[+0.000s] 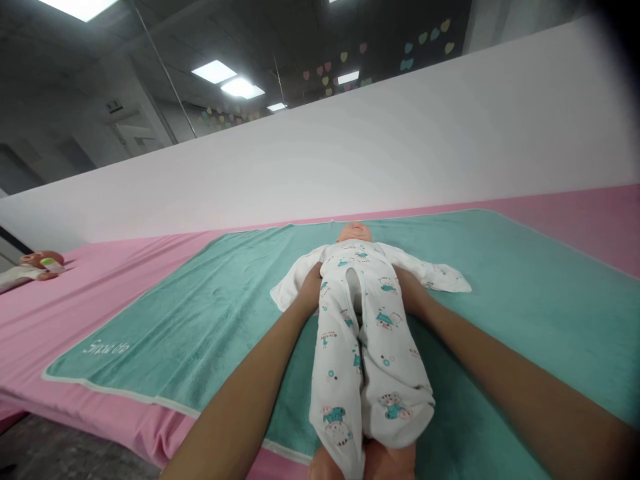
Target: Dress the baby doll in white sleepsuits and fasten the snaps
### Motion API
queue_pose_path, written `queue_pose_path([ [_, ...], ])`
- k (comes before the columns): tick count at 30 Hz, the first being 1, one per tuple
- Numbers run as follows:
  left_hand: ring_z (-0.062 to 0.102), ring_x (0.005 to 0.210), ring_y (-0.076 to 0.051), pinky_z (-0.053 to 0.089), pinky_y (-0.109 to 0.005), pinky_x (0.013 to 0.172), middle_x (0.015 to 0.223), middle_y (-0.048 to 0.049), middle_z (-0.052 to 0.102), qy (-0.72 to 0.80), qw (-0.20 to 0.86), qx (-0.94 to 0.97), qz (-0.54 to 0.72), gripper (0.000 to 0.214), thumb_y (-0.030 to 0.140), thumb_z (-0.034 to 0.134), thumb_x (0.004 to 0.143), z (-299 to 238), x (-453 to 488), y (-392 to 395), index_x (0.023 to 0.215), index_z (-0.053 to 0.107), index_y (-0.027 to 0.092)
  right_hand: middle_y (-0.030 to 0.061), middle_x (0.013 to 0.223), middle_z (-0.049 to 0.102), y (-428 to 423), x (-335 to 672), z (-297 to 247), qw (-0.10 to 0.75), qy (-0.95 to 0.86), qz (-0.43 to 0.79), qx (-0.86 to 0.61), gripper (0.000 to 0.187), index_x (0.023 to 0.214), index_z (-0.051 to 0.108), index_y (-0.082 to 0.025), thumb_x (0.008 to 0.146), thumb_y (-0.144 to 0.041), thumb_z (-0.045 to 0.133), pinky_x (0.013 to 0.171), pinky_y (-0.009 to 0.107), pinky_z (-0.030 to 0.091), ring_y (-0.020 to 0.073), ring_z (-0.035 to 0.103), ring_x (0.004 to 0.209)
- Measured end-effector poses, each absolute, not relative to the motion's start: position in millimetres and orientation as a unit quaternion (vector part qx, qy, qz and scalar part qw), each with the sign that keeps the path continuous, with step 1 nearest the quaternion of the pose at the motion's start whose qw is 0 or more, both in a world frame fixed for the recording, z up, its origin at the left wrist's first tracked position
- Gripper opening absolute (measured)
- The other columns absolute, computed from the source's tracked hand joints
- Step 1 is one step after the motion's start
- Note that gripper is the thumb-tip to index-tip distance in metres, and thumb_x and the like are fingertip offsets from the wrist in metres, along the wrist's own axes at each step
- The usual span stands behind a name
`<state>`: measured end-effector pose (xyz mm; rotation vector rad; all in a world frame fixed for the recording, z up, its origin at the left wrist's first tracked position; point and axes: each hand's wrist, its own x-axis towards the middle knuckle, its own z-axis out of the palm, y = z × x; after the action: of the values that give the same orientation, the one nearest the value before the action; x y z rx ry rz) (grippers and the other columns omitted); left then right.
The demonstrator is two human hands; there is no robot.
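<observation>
A baby doll [356, 233] lies on its back on a teal towel [210, 313], head away from me. It wears a white printed sleepsuit [367, 333], open down the front. My left hand [311, 285] reaches along the doll's left flank, and its fingers go under the torso. My right hand [407, 288] does the same on the other flank. The fingers of both hands are hidden beneath the doll and the suit. The doll's bare feet [365, 463] stick out at the bottom edge.
The towel lies on a pink padded surface [100, 280] that ends at a white wall [400, 147]. Small pink and white items [35, 265] lie at the far left. A dark floor [50, 453] shows at the lower left.
</observation>
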<state>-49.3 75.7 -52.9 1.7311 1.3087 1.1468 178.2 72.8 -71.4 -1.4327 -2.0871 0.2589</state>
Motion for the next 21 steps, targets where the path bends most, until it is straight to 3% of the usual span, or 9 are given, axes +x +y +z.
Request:
queue_pose_path([
  [12, 0.053, 0.096, -0.023, 0.04, -0.036, 0.089, 0.099, -0.0072, 0.064, 0.508, 0.323, 0.672, 0.43, 0.014, 0.018, 0.056, 0.075, -48.3, -47.0, 72.9, 0.088, 0.06, 0.014, 0.0141, 0.105, 0.063, 70.1, 176.3, -67.4, 0.275, -0.781, 0.098, -0.552, 0.016, 0.085, 0.059, -0.015, 0.076, -0.021, 0.047, 0.08, 0.034, 0.044, 0.0288, 0.056, 0.102],
  [21, 0.054, 0.091, -0.02, 0.043, -0.035, 0.083, 0.089, -0.0054, 0.064, 0.516, 0.347, 0.654, 0.432, 0.01, 0.019, 0.058, 0.074, -53.3, -48.1, 77.2, 0.082, 0.058, 0.014, 0.0125, 0.095, 0.065, 71.8, 178.0, -71.0, 0.281, -0.788, 0.087, -0.541, 0.017, 0.085, 0.06, -0.017, 0.076, -0.025, 0.048, 0.079, 0.036, 0.045, 0.0293, 0.056, 0.102],
])
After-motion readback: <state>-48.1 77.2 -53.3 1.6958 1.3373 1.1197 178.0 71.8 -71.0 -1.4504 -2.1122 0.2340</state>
